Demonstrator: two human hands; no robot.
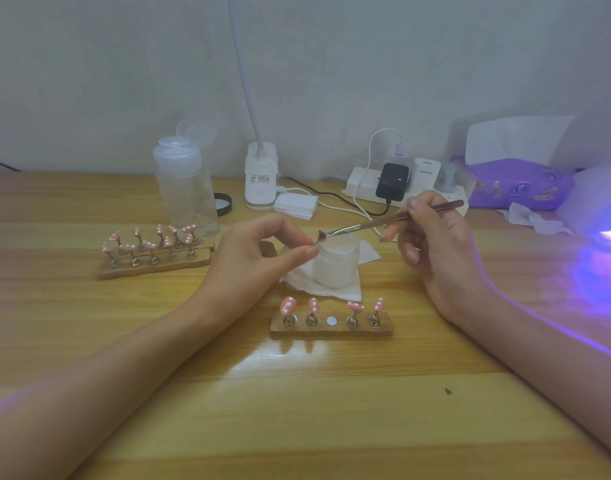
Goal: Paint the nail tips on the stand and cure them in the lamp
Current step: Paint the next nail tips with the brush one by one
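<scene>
Left grip [248,258]: thumb and forefinger pinch a small item at the brush tip, too small to tell.
Right grip [435,247]: fingers curled round the brush [383,221].
Stand [331,330]: lower centre of the frame, on the bench [297,410], carrying four pink nail tips [288,305].
Lamp [605,206]: right edge, glowing violet.

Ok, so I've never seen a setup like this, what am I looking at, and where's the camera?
One camera, worn on the person's head, looks down at their two bare hands over a wooden table. The right hand holds a thin metal-handled brush; the left hand pinches a small piece at its tip, too small to identify. Nearer sits a wooden stand with four pink white-dotted nail tips, behind it a frosted little jar on white tissue. The white curing lamp glows violet at right.
</scene>
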